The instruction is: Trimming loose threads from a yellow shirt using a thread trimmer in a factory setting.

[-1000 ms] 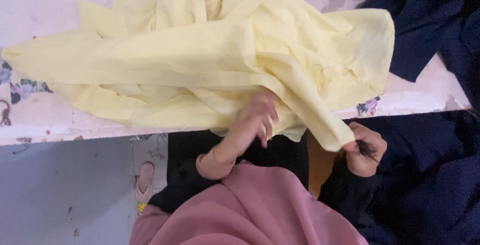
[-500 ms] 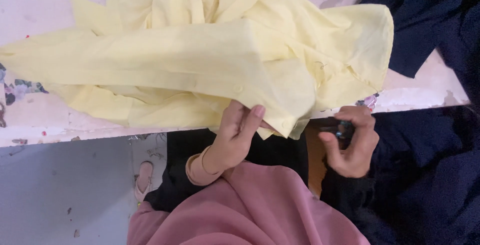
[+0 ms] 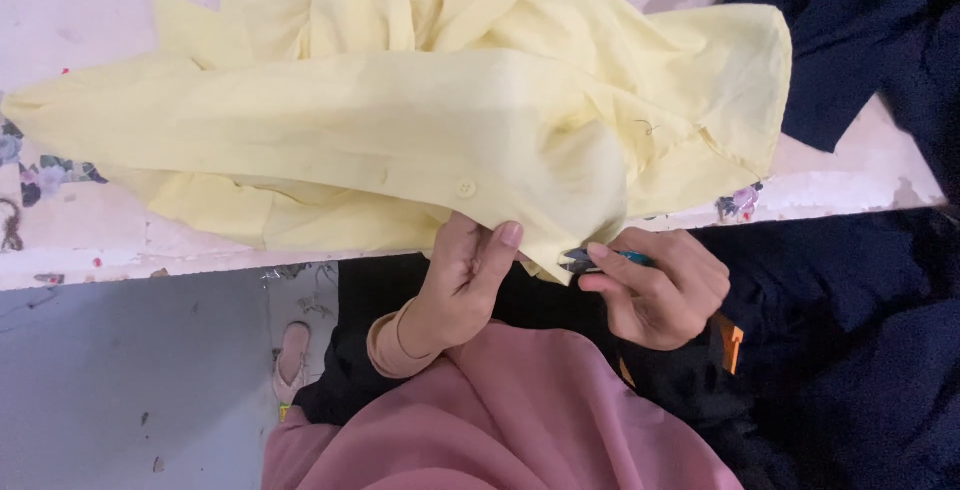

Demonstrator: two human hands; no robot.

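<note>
left hand [image 3: 462, 285] pinches yellow shirt [image 3: 400, 120] hem | right hand [image 3: 655, 285] grips small blue snips [image 3: 590, 257] | shirt looks soft, light, floppy; best held by its edge

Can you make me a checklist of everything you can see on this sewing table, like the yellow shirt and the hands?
Surface: white worktable, worn, with flecks of paint and small flower-patterned patches.
Job's things: pale yellow garment spread over the table, its lower edge hanging off the front; one small button shows. A small blue-handled tool, probably thread snips, touches the edge.
Clutter: dark navy fabric piled at the right of the table.
Hands: left hand pinches the yellow edge; right hand holds the small tool.
Cables: nothing seen.
Surroundings: grey floor, one sandalled foot, pink cloth on the lap.
</note>
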